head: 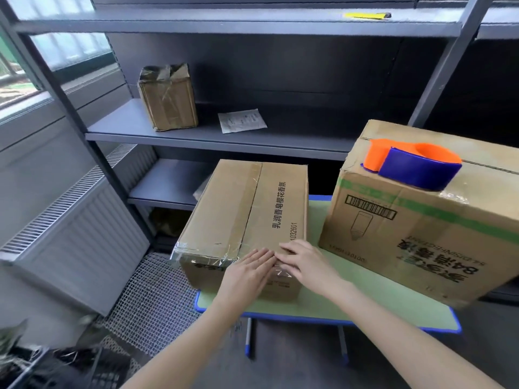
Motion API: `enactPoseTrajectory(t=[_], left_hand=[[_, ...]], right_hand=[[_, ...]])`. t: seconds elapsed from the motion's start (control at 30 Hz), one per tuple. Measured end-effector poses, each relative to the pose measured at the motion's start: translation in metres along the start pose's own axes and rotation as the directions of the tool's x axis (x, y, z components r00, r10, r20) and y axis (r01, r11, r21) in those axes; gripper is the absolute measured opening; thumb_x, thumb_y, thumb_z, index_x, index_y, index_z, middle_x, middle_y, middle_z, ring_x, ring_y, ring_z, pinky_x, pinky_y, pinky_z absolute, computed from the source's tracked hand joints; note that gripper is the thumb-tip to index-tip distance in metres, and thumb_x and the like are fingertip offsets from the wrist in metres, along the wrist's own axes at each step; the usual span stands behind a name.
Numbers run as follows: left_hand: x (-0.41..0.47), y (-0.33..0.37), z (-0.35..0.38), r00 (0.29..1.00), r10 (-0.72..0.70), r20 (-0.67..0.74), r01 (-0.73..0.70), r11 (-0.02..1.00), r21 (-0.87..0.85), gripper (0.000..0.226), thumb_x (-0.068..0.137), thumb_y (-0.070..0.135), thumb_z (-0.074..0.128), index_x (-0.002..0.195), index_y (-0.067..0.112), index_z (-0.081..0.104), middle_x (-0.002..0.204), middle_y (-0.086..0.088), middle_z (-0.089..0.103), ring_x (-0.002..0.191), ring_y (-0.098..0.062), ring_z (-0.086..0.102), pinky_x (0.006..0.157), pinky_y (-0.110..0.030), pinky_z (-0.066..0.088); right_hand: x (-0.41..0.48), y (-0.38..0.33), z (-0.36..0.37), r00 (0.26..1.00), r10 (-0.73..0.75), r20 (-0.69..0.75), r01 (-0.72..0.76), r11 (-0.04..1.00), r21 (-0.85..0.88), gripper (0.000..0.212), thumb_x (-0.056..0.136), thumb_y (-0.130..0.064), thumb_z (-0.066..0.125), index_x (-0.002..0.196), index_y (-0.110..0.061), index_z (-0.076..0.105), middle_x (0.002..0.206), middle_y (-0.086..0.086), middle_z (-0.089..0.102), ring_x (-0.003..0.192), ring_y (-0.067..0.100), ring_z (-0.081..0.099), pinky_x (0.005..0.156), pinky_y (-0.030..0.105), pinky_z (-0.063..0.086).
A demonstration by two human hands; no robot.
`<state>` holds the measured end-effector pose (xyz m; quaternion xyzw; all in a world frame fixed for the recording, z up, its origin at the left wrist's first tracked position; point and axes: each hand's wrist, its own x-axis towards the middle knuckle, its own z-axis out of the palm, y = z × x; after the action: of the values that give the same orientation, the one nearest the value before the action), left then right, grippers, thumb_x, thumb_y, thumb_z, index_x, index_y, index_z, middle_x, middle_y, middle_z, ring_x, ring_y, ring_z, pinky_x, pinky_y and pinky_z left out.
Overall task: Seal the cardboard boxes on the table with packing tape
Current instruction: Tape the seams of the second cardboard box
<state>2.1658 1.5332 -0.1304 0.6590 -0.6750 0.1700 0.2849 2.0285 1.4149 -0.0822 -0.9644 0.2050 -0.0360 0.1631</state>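
Note:
A small cardboard box [247, 209] with black printed characters lies on the left of the green table [365, 301]. Clear tape runs along its top seam and over its near edge. My left hand [248, 272] and my right hand [306, 265] lie flat, fingers together, on the box's near top edge, side by side, pressing on the taped seam. A larger cardboard box [415, 237] with green print stands on the table's right. An orange and blue tape dispenser [412, 164] rests on top of it.
A dark metal shelving unit [224, 136] stands behind the table, holding a taped brown box [168, 96] and a white packet [241, 120]. A yellow tool [366, 15] lies on the top shelf. A radiator [78, 234] runs along the left wall.

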Motion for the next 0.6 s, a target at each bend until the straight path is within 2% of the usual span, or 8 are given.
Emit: enactPoseTrajectory(t=[0.13, 0.23, 0.4, 0.5, 0.6], left_hand=[[0.004, -0.005, 0.0, 0.999, 0.052, 0.003, -0.052, 0.998, 0.024, 0.036, 0.088, 0.035, 0.048, 0.09, 0.013, 0.077, 0.098, 0.002, 0.074, 0.094, -0.012, 0.069, 0.084, -0.026, 0.054], [0.003, -0.012, 0.003, 0.996, 0.093, -0.012, -0.093, 0.995, 0.025, 0.032, 0.085, 0.031, 0.052, 0.089, 0.013, 0.078, 0.095, 0.002, 0.074, 0.092, -0.012, 0.07, 0.083, -0.026, 0.055], [0.001, -0.015, 0.006, 0.992, 0.12, -0.031, -0.12, 0.993, -0.012, 0.026, 0.086, 0.029, 0.057, 0.09, 0.013, 0.077, 0.096, 0.002, 0.074, 0.092, -0.011, 0.069, 0.083, -0.026, 0.055], [0.006, -0.015, -0.001, 0.992, 0.126, -0.012, -0.126, 0.992, -0.026, 0.029, 0.085, 0.031, 0.054, 0.089, 0.014, 0.077, 0.095, 0.003, 0.074, 0.091, -0.011, 0.07, 0.08, -0.026, 0.057], [0.007, -0.018, -0.002, 0.992, 0.124, 0.011, -0.124, 0.992, -0.037, 0.029, 0.085, 0.031, 0.055, 0.09, 0.014, 0.077, 0.096, 0.003, 0.074, 0.091, -0.011, 0.07, 0.078, -0.027, 0.057]], right_hand=[[-0.004, 0.013, -0.003, 0.997, -0.029, 0.074, 0.025, 0.998, 0.054, 0.043, 0.094, -0.034, 0.05, 0.137, -0.028, 0.045, 0.146, -0.014, 0.036, 0.14, 0.012, 0.022, 0.116, 0.033, 0.02], [-0.007, 0.022, -0.006, 0.983, -0.086, 0.16, 0.085, 0.996, 0.017, 0.047, 0.096, -0.031, 0.046, 0.141, -0.032, 0.036, 0.148, -0.016, 0.026, 0.14, 0.006, 0.005, 0.118, 0.028, 0.003], [-0.01, 0.024, -0.002, 0.981, -0.07, 0.181, 0.068, 0.998, 0.016, 0.049, 0.098, -0.025, 0.046, 0.143, -0.035, 0.031, 0.15, -0.014, 0.025, 0.144, 0.01, 0.008, 0.118, 0.036, 0.017], [-0.008, 0.027, -0.008, 0.961, -0.092, 0.26, 0.087, 0.996, 0.028, 0.055, 0.097, -0.018, 0.048, 0.144, -0.037, 0.026, 0.152, -0.015, 0.02, 0.144, 0.011, 0.004, 0.118, 0.037, 0.014], [-0.007, 0.029, -0.013, 0.951, -0.098, 0.293, 0.086, 0.995, 0.053, 0.06, 0.095, -0.007, 0.049, 0.144, -0.035, 0.029, 0.153, -0.014, 0.02, 0.144, 0.011, 0.003, 0.118, 0.033, 0.011]])
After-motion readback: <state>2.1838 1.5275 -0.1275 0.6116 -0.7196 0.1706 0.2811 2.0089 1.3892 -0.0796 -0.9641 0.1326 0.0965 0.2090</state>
